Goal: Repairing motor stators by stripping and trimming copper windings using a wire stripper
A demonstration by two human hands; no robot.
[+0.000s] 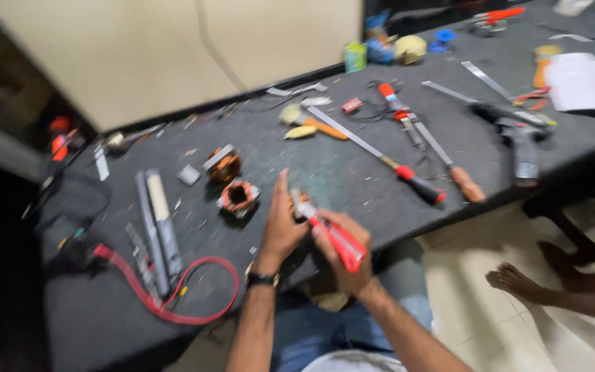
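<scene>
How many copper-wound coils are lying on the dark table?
2: one coil lies farther from the hands, the other coil nearer, just beside the left hand. Blur may hide others.

Blurred by motion throughout. Small orange part (298,204) mostly hidden behind left hand (280,231) and the red-handled tool (332,236) in the right hand (346,265); kind not told. Beyond that tool, clutter (387,45) at the desk (325,172) back edge too smeared to name. Far right of it, white paper (587,83) cut off by the edge.
</scene>
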